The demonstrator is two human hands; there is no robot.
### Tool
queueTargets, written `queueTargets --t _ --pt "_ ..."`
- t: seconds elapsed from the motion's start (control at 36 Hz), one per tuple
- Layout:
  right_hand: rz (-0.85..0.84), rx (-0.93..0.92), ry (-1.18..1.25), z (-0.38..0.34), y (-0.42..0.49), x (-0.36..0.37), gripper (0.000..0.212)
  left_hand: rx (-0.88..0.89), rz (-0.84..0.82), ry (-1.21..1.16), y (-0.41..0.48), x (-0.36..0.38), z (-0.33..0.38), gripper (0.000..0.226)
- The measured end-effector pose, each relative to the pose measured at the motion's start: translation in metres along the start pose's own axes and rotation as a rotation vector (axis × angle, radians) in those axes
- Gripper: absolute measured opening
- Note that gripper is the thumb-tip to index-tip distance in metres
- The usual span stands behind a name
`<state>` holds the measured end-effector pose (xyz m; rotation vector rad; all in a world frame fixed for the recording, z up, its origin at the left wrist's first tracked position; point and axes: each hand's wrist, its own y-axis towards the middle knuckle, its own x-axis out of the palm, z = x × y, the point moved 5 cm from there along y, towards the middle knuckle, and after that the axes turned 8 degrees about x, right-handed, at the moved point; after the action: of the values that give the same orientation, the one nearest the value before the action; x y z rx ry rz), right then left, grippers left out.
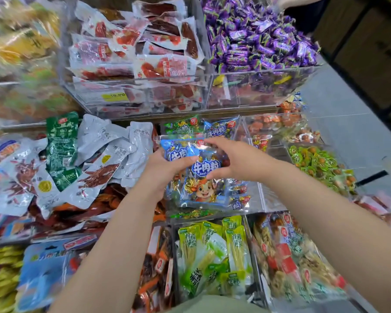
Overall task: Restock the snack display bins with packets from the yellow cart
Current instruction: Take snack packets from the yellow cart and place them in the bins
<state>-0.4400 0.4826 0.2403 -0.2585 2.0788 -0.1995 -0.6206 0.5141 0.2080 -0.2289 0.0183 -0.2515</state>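
Both hands on blue beef-snack packets over the middle clear bin.

Display (253,74): tiers of clear acrylic bins, all stocked. Top row has red-and-white meat packs (145,53) beside purple wrapped candies (257,37). Middle row: grey and green pouches (81,159) left, the blue packets' bin (255,195) centre, green-wrapped sweets (316,161) right. Bottom centre: yellow-green packs (215,256). Blue packets (203,177) are stacked in and just above their bin. Left hand (165,168) grips the upper packet's edge, thumb on its face. Right hand (233,159) pinches the front packet, fingers curled over the top, thumb below.
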Motion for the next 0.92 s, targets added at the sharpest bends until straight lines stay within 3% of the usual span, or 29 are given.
queueTargets --t 0.03,0.11,0.19,0.28,0.39,0.61,0.81,0.92 --pt "-0.016 0.014 -0.003 0.005 0.001 -0.001 0.092 -0.005 0.022 -0.005 0.001 0.0 0.0 0.046" --pt "0.037 0.073 -0.06 0.031 0.007 -0.017 0.073 -0.053 0.122 -0.017 0.005 -0.009 -0.003 0.091" --pt "0.178 0.103 -0.097 0.057 0.019 -0.043 0.043 -0.099 0.169 -0.052 0.008 -0.02 -0.006 0.096" --pt "0.244 0.144 -0.149 0.075 0.037 -0.057 0.034 -0.133 0.177 -0.067 0.009 -0.024 -0.006 0.095" --pt "0.134 0.167 -0.306 0.076 0.072 -0.046 0.047 -0.114 0.169 -0.051 0.011 -0.02 -0.005 0.071" --pt "0.01 0.226 -0.361 0.079 0.098 -0.042 0.048 -0.131 0.109 -0.021 0.009 -0.014 -0.014 0.102" --pt "0.267 0.214 -0.273 0.072 0.087 -0.069 0.042 -0.135 0.168 0.0 0.013 -0.022 -0.021 0.071" --pt "0.269 0.148 -0.593 0.052 0.085 -0.065 0.036 -0.135 0.144 0.026 0.017 -0.015 -0.017 0.029"
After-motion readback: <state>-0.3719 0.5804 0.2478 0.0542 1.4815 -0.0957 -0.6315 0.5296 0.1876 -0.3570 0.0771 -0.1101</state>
